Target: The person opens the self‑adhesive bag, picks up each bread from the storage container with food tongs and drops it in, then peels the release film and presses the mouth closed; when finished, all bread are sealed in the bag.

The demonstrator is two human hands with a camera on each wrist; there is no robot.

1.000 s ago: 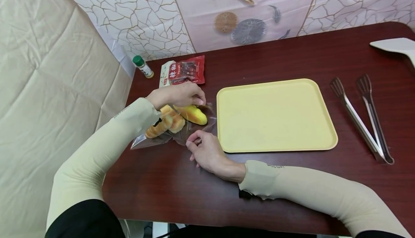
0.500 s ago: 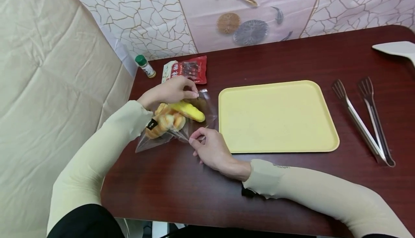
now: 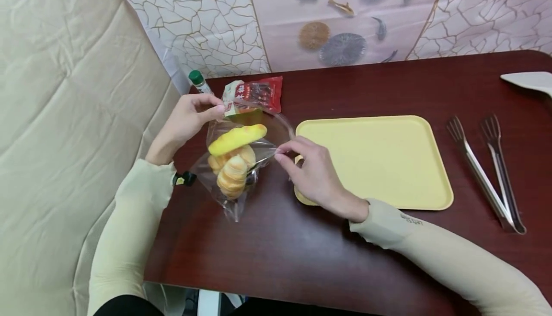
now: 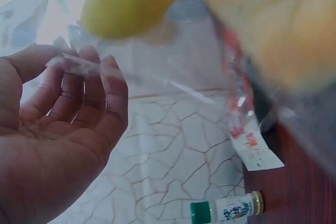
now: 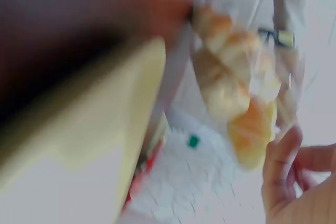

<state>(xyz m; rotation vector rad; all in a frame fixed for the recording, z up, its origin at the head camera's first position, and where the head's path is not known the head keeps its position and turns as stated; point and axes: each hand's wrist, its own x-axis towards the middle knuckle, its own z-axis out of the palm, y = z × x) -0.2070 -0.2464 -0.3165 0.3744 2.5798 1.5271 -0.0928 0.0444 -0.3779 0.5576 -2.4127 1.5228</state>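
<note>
Between the two hands hangs a clear plastic bag [image 3: 235, 206] with bread in it. Inside lie a yellow bread roll [image 3: 237, 140] and a croissant-like ridged bread [image 3: 232, 178], with another brown bread partly behind them. My left hand [image 3: 185, 119] pinches the bag's rim on the left, thumb against fingers. On the opposite side my right hand [image 3: 316, 174] pinches the rim near the yellow tray [image 3: 375, 163]. The bag's mouth stands spread between them. In the left wrist view the left hand [image 4: 68, 114] holds the film beside the blurred bread.
Behind the bag lie a red snack packet [image 3: 265, 93] and a green-capped bottle [image 3: 200, 81]. Metal tongs [image 3: 487, 182] rest right of the tray, and a white spatula-like tool [image 3: 528, 80] lies at the far right. A fabric-covered wall bounds the left side.
Both hands have raised the bag from the table. The left hand has moved left, the right hand up and right. The bag's mouth has spread and the bread has slid together at its lower part.
</note>
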